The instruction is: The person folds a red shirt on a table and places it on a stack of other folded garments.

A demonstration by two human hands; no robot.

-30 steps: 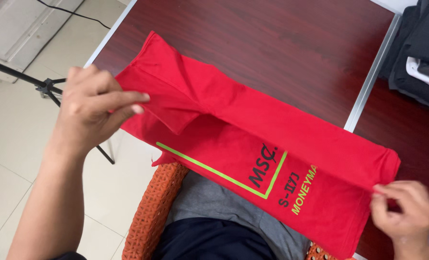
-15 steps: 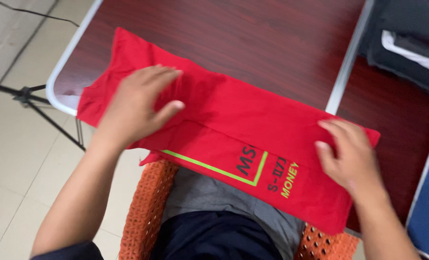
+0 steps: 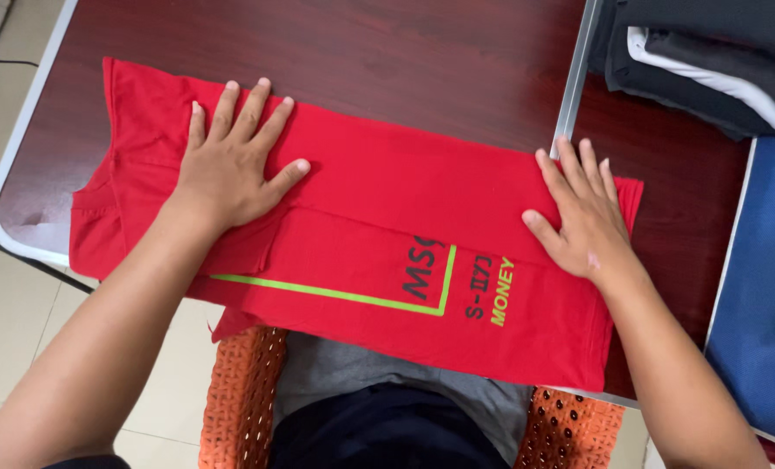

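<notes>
Nearest the camera, the person's lap in grey and dark cloth sits in an orange woven chair (image 3: pixel 240 391), and the lower edge of a folded red shirt (image 3: pixel 387 208) hangs just over the table's near rim above it. The shirt lies as a long band on the dark wood table (image 3: pixel 361 43), its long axis running left to right and tilting slightly downward toward the right, with a green line and dark and yellow print on the near half. The left hand (image 3: pixel 231 165) rests flat on the left part of the band, fingers spread and pointing away from the body, palm pressing the cloth where a folded sleeve edge shows beside the thumb; it grips nothing. The right hand (image 3: pixel 583 213) lies flat in the same way on the right end, fingers apart and reaching the far edge of the cloth, also gripping nothing. So the shirt stretches between the two hands, each hand covering its own end, with the printed middle bare. A short stretch of red extends past the left hand toward the rounded table corner. Farther off, beyond a metal table edge (image 3: pixel 574 78), a stack of dark folded clothes (image 3: pixel 700 61) with a white layer sits at upper right, and a blue cloth (image 3: pixel 765 287) lies on the right.
</notes>
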